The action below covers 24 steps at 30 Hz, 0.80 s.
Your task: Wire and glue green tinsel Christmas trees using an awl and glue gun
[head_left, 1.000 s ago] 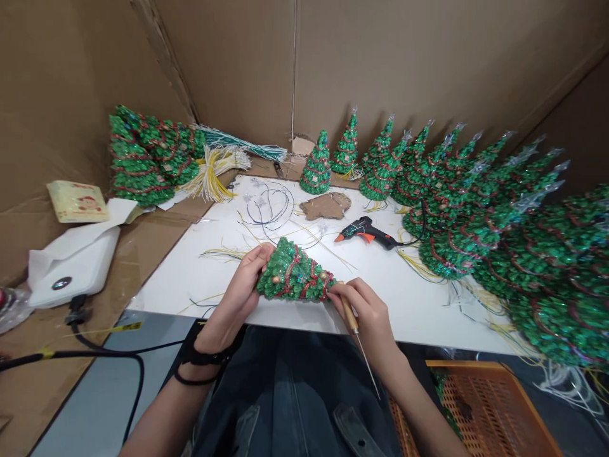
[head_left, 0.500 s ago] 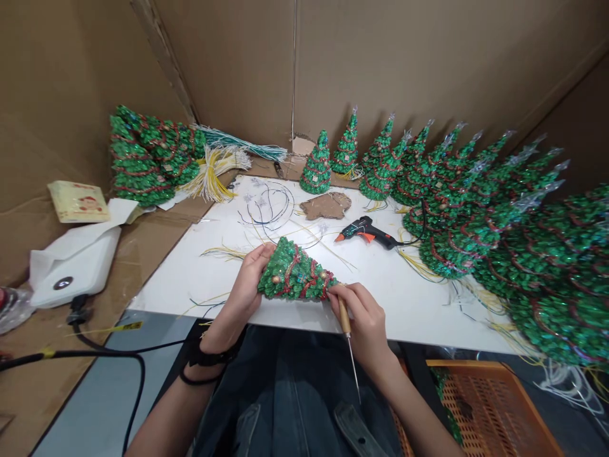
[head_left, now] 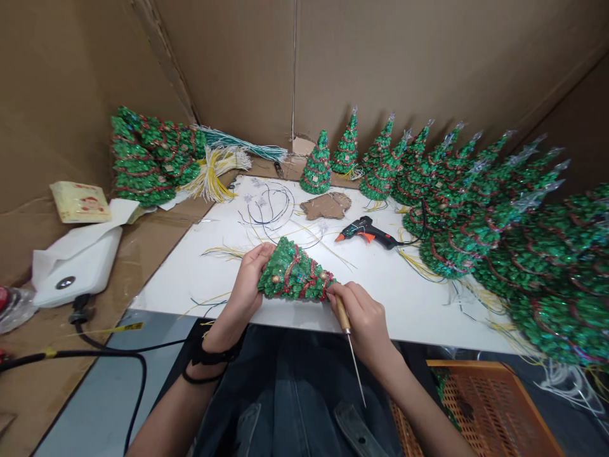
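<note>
Swung inward since a second ago, the awl is gripped in the right hand, fingertips at the tip of the tree. The left hand clasps its base, nearside of the glue gun; work seemingly stays at the tip.

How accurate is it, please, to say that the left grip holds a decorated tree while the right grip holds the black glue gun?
One detail is wrong: the head view shows the right grip holding a wooden-handled pointed tool, while the black glue gun lies on the tabletop. The left grip does hold a decorated tree.
</note>
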Each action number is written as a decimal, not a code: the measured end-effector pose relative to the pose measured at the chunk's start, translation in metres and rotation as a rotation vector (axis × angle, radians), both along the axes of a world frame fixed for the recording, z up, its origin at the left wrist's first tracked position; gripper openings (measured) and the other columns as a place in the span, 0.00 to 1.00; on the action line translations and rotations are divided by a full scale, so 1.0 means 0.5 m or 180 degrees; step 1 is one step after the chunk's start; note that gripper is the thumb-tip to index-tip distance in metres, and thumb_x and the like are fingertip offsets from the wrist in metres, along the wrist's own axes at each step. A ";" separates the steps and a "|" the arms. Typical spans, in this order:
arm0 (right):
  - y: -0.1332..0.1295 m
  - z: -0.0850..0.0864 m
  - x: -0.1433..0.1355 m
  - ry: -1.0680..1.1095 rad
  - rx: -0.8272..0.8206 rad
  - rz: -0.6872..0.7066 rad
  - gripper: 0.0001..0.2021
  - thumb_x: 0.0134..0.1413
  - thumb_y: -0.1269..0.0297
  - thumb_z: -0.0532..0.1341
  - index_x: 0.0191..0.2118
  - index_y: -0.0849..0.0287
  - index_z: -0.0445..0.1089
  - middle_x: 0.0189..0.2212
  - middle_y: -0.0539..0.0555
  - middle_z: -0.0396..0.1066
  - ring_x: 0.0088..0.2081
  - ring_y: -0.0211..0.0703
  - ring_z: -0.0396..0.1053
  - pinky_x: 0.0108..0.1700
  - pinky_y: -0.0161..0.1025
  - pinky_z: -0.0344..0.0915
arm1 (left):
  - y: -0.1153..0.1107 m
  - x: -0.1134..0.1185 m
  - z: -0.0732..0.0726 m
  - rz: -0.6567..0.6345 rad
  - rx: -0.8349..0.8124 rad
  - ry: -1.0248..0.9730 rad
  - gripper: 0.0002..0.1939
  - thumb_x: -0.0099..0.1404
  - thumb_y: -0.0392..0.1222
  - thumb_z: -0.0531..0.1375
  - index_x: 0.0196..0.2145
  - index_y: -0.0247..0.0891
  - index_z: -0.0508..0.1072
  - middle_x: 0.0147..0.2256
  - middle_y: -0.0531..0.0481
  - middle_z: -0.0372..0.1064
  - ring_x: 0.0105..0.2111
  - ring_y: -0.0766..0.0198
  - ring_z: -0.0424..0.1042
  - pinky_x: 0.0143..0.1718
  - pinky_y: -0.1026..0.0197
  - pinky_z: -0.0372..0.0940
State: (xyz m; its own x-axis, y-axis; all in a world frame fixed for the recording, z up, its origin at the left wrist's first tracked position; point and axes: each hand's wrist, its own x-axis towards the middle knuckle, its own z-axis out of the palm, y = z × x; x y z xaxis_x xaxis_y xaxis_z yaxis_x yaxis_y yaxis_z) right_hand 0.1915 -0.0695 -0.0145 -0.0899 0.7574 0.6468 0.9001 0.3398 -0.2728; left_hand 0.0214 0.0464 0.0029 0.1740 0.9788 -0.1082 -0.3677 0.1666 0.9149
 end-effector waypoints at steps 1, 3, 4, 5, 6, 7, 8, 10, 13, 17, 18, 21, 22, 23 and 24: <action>0.000 0.002 0.001 -0.0024 -0.0002 0.0007 0.08 0.65 0.70 0.52 0.39 0.59 0.68 0.26 0.52 0.69 0.28 0.39 0.67 0.29 0.34 0.60 | 0.000 0.000 0.000 0.0000 0.0002 -0.0002 0.13 0.50 0.45 0.67 0.22 0.36 0.67 0.19 0.59 0.58 0.18 0.72 0.57 0.20 0.69 0.53; 0.001 0.006 0.003 -0.0048 -0.0026 0.0036 0.08 0.65 0.70 0.51 0.39 0.59 0.68 0.26 0.52 0.69 0.28 0.39 0.67 0.29 0.34 0.60 | 0.001 -0.001 -0.001 -0.0006 0.0006 -0.0009 0.12 0.49 0.44 0.67 0.21 0.36 0.67 0.19 0.59 0.58 0.18 0.72 0.57 0.20 0.69 0.53; 0.001 0.007 0.004 -0.0046 -0.0050 0.0061 0.08 0.65 0.70 0.51 0.39 0.60 0.68 0.26 0.52 0.69 0.28 0.39 0.67 0.29 0.34 0.60 | 0.001 -0.001 -0.001 -0.0012 0.0007 -0.0014 0.12 0.49 0.44 0.67 0.22 0.36 0.67 0.19 0.59 0.58 0.18 0.72 0.57 0.20 0.69 0.53; 0.001 0.007 0.006 -0.0032 -0.0081 0.0089 0.08 0.65 0.70 0.51 0.39 0.60 0.68 0.27 0.52 0.69 0.28 0.39 0.67 0.29 0.34 0.61 | 0.002 -0.001 -0.001 -0.0019 0.0006 -0.0018 0.12 0.49 0.44 0.67 0.22 0.36 0.67 0.20 0.59 0.59 0.18 0.72 0.57 0.20 0.69 0.54; 0.001 0.007 0.008 0.0003 -0.0115 0.0120 0.08 0.65 0.70 0.51 0.40 0.60 0.68 0.27 0.53 0.69 0.29 0.40 0.67 0.29 0.34 0.61 | 0.002 -0.001 -0.001 -0.0027 0.0004 -0.0021 0.12 0.49 0.44 0.67 0.22 0.36 0.68 0.20 0.59 0.59 0.19 0.72 0.57 0.20 0.69 0.54; 0.001 0.006 0.010 0.0062 -0.0155 0.0158 0.08 0.65 0.70 0.52 0.40 0.60 0.68 0.28 0.53 0.69 0.29 0.40 0.67 0.30 0.35 0.62 | 0.003 -0.001 -0.001 -0.0035 0.0000 -0.0024 0.12 0.49 0.44 0.67 0.22 0.36 0.68 0.20 0.58 0.59 0.19 0.72 0.58 0.20 0.69 0.54; 0.000 0.005 0.011 0.0161 -0.0179 0.0192 0.08 0.65 0.70 0.52 0.40 0.59 0.68 0.28 0.53 0.70 0.30 0.40 0.68 0.31 0.35 0.63 | 0.003 -0.001 -0.001 -0.0043 -0.0004 -0.0028 0.12 0.49 0.44 0.67 0.22 0.36 0.68 0.20 0.58 0.60 0.19 0.72 0.58 0.20 0.69 0.54; -0.001 0.002 0.014 0.0462 -0.0172 0.0232 0.06 0.64 0.71 0.54 0.40 0.58 0.68 0.28 0.53 0.70 0.30 0.40 0.68 0.31 0.35 0.64 | 0.004 -0.001 -0.001 -0.0058 -0.0015 -0.0038 0.12 0.49 0.44 0.67 0.22 0.36 0.69 0.20 0.58 0.60 0.19 0.72 0.58 0.20 0.69 0.54; -0.003 -0.004 0.016 0.0807 -0.0133 0.0255 0.05 0.63 0.71 0.57 0.41 0.57 0.68 0.28 0.52 0.70 0.29 0.39 0.68 0.30 0.35 0.65 | 0.005 -0.001 0.000 -0.0071 -0.0035 -0.0054 0.13 0.48 0.45 0.68 0.22 0.35 0.69 0.20 0.58 0.61 0.19 0.73 0.58 0.20 0.69 0.54; -0.006 -0.010 0.011 0.0627 -0.0157 0.0222 0.05 0.63 0.71 0.56 0.41 0.58 0.69 0.28 0.53 0.70 0.30 0.39 0.68 0.31 0.35 0.65 | 0.005 -0.003 0.000 -0.0066 -0.0049 -0.0066 0.13 0.48 0.45 0.68 0.22 0.35 0.69 0.20 0.58 0.61 0.19 0.73 0.58 0.21 0.70 0.54; -0.006 -0.011 0.009 0.0563 -0.0135 0.0197 0.05 0.63 0.71 0.56 0.40 0.58 0.69 0.28 0.53 0.70 0.30 0.39 0.68 0.32 0.35 0.65 | 0.005 -0.003 0.001 -0.0070 -0.0049 -0.0069 0.13 0.47 0.44 0.68 0.22 0.35 0.69 0.20 0.58 0.61 0.19 0.73 0.58 0.21 0.70 0.54; -0.005 -0.012 0.003 0.0413 -0.0050 0.0116 0.05 0.64 0.71 0.56 0.40 0.59 0.69 0.28 0.53 0.71 0.30 0.39 0.67 0.32 0.34 0.64 | 0.004 -0.003 0.000 -0.0083 -0.0043 -0.0081 0.12 0.47 0.43 0.68 0.22 0.35 0.69 0.20 0.58 0.60 0.19 0.73 0.57 0.20 0.69 0.53; -0.005 -0.012 0.001 0.0354 -0.0029 0.0086 0.05 0.63 0.71 0.56 0.40 0.60 0.69 0.28 0.53 0.70 0.29 0.39 0.67 0.32 0.34 0.63 | 0.004 -0.003 -0.001 -0.0090 -0.0040 -0.0085 0.12 0.47 0.43 0.68 0.22 0.35 0.69 0.20 0.58 0.60 0.19 0.73 0.57 0.20 0.69 0.53; -0.004 -0.012 0.000 0.0291 -0.0010 0.0053 0.05 0.64 0.71 0.55 0.39 0.60 0.69 0.27 0.53 0.70 0.29 0.39 0.67 0.32 0.34 0.63 | 0.004 -0.003 -0.002 -0.0101 -0.0036 -0.0088 0.12 0.47 0.43 0.68 0.22 0.35 0.69 0.20 0.58 0.61 0.19 0.73 0.57 0.20 0.69 0.53; -0.004 -0.011 -0.002 0.0228 0.0007 0.0019 0.05 0.64 0.71 0.55 0.39 0.60 0.69 0.27 0.53 0.70 0.28 0.39 0.67 0.31 0.34 0.62 | 0.005 -0.004 -0.002 -0.0117 -0.0031 -0.0092 0.12 0.48 0.43 0.68 0.22 0.35 0.69 0.21 0.58 0.60 0.19 0.72 0.57 0.21 0.69 0.54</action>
